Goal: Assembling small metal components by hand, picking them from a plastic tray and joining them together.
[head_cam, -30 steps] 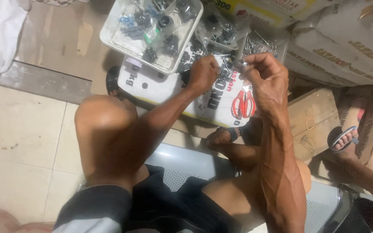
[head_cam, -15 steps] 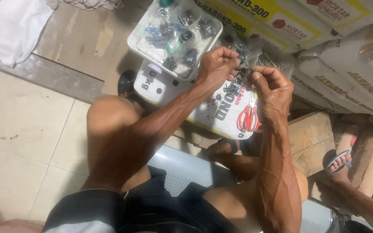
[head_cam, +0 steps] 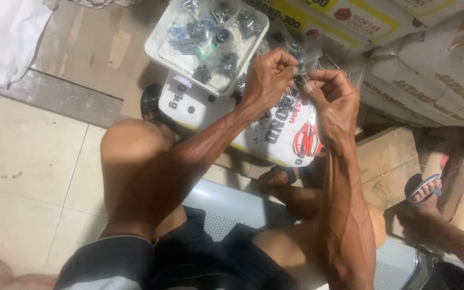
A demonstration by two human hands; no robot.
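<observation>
Head view: a small dark part (head_cam: 298,74) sits pinched between my left hand (head_cam: 267,78) and right hand (head_cam: 335,102), both closed on it, above a white sack (head_cam: 275,134). Far left, a clear tray (head_cam: 159,53) holds more parts.

Left hand (head_cam: 267,80) and right hand (head_cam: 335,104) meeting fingertip to fingertip, pinching a small dark part (head_cam: 299,77) above a white sack (head_cam: 283,139). Clear plastic tray (head_cam: 163,49) of small hardware just beyond. Stacked sacks (head_cam: 425,80) at right; tiled floor (head_cam: 28,177) at left.
</observation>
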